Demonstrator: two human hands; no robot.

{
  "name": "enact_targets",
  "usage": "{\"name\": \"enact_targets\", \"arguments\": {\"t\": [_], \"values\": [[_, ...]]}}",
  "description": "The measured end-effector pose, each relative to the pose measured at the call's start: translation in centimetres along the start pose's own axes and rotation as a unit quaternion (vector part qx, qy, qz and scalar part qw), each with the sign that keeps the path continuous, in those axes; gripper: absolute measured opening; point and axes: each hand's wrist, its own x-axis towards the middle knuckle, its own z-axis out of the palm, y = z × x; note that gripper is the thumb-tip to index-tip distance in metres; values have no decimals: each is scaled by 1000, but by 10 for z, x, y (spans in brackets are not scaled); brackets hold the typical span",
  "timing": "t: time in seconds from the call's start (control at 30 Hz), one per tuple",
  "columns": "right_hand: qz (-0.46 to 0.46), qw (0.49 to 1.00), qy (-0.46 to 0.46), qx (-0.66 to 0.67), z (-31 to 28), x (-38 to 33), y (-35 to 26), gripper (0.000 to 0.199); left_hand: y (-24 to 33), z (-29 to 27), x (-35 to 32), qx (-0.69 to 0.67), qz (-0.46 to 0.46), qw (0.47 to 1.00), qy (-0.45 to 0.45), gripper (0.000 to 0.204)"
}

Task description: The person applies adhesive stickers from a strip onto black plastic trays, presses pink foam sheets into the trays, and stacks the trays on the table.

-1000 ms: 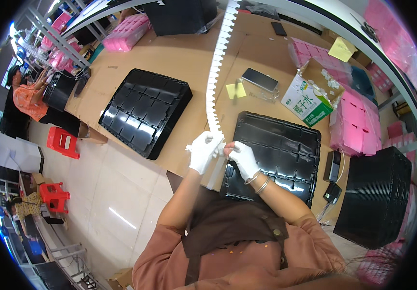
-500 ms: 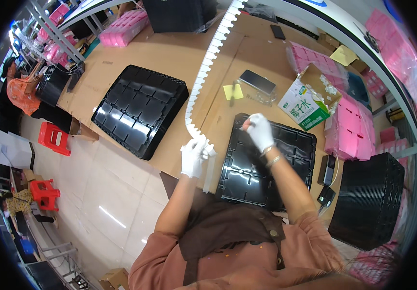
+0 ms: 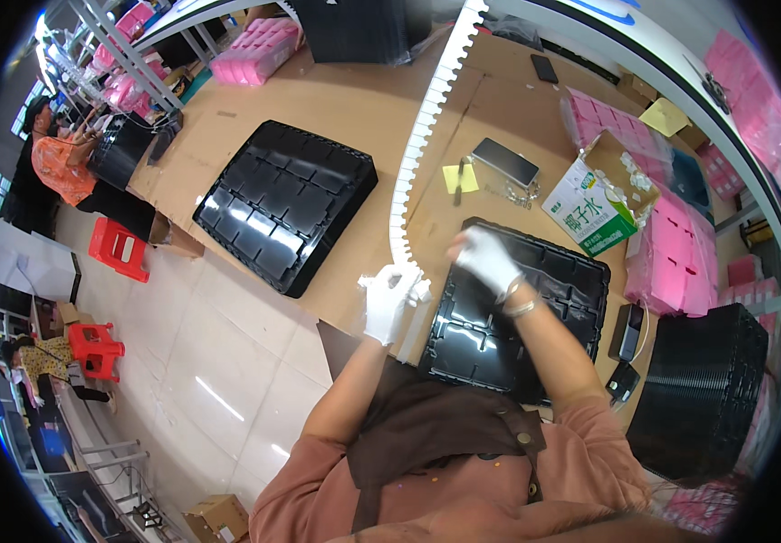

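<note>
My left hand [image 3: 388, 300], in a white glove, is closed around the lower end of a long white notched strip [image 3: 424, 128]. Small white pieces cluster at its fingertips. From there the strip runs up past the far table edge. Over the far left part of a black molded plastic tray [image 3: 544, 303] hovers my right hand [image 3: 490, 261], gloved with bare fingertips. Its fingers are bent together, slightly blurred; whatever is between them cannot be made out. A second black tray [image 3: 286, 204] lies on the cardboard-covered table to the left.
At right stand an open carton [image 3: 589, 204] with white pieces, pink packs [image 3: 671, 253] and a black tray stack [image 3: 703, 389]. A phone [image 3: 505, 161], a yellow note [image 3: 467, 179] and a knife-like tool [image 3: 459, 185] lie beyond my hands. Another person [image 3: 64, 167] works far left.
The whole view has shifted, so things sit further right in the picture. My right hand has moved left over the tray, closer to my left hand, which keeps hold of the strip.
</note>
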Motion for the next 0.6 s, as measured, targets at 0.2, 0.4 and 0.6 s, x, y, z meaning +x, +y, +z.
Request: {"name": "enact_targets", "arguments": {"t": [0.2, 0.4, 0.6], "values": [[52, 977, -7, 208, 47, -58, -31, 15, 17, 12, -5, -1, -20, 1000, -22, 18], [46, 971, 9, 235, 44, -73, -29, 11, 12, 10, 0, 46, -31, 997, -50, 20], [25, 990, 89, 106, 47, -82, -33, 8, 6, 21, -7, -82, -88, 992, -27, 18]]}}
